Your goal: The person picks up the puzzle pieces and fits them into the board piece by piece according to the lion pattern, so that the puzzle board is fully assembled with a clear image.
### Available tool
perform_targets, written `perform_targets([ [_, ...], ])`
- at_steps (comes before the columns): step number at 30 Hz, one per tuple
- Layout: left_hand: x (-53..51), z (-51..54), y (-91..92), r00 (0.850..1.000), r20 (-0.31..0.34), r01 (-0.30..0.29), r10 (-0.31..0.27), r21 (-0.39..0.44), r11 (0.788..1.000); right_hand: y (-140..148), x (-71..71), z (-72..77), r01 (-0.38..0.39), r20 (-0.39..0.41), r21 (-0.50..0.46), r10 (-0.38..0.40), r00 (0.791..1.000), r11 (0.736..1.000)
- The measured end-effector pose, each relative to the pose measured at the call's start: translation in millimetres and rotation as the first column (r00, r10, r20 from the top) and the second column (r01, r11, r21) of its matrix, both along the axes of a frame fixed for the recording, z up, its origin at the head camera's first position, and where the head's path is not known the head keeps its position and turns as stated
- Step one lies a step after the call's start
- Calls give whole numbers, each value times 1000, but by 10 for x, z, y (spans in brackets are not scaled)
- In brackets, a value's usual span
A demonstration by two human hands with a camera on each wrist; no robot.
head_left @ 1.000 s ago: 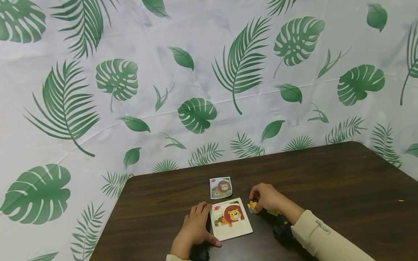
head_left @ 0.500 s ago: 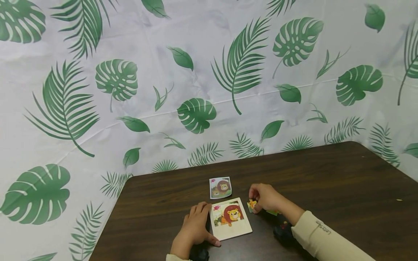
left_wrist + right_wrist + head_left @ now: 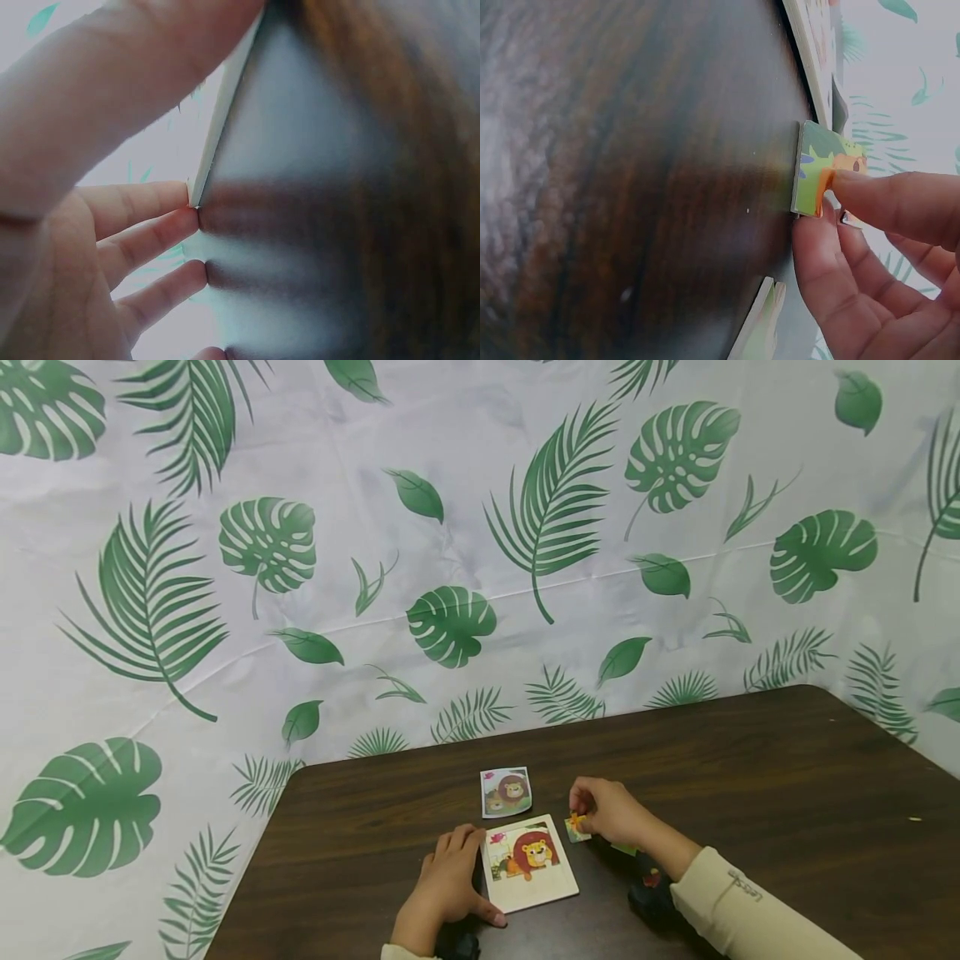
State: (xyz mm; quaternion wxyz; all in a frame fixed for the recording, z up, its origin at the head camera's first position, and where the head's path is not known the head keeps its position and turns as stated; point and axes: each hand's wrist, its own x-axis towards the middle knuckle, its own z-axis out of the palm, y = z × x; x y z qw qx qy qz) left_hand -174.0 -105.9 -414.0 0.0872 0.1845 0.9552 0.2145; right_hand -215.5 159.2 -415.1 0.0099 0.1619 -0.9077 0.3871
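Note:
A wooden jigsaw puzzle board [image 3: 542, 893] with a partly filled lion picture lies on the table. My left hand [image 3: 450, 877] rests at its left side, fingers spread and fairly straight. In the left wrist view, fingertips [image 3: 191, 219] touch the board's edge [image 3: 217, 127] at a corner. To the right of the board, my right hand [image 3: 611, 810] pinches a green and orange puzzle piece [image 3: 576, 831]. The right wrist view has the thumb on the face of this puzzle piece [image 3: 814, 161], with its lower edge near the tabletop. Another piece [image 3: 624, 850] lies partly under my right hand.
A small lion picture card [image 3: 506, 793] lies just behind the board. The dark wooden table [image 3: 360, 827] meets a leaf-patterned cloth backdrop [image 3: 450, 552]. A tiny yellow bit [image 3: 914, 819] sits far right. Dark wrist-worn devices [image 3: 651, 900] are at both wrists.
My right hand has shifted slightly left and away from me, and the pinched puzzle piece has moved a little toward the board. The left hand stays in place.

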Motion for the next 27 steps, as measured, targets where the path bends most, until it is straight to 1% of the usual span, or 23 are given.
perform_targets([
  [4, -4, 9, 1, 1000, 0, -3, 3, 1, 1000, -3, 1, 0, -5, 10, -23, 5, 1000, 1000],
  [8, -2, 16, 2, 1000, 2, -5, 5, 4, 1000, 4, -6, -18, -28, 8, -49, 28, 1000, 998],
  [15, -8, 13, -3, 1000, 11, -2, 2, 5, 1000, -9, 6, -18, -65, 21, -124, 68, 997, 990],
  [22, 1, 32, -4, 1000, 12, 0, -1, 8, 1000, -104, 35, 27, -103, 64, -189, 116, 991, 977],
  [27, 10, 50, -1, 1000, 6, -1, 0, 11, 1000, -181, 62, 45, -126, 91, -191, 145, 985, 974],
])
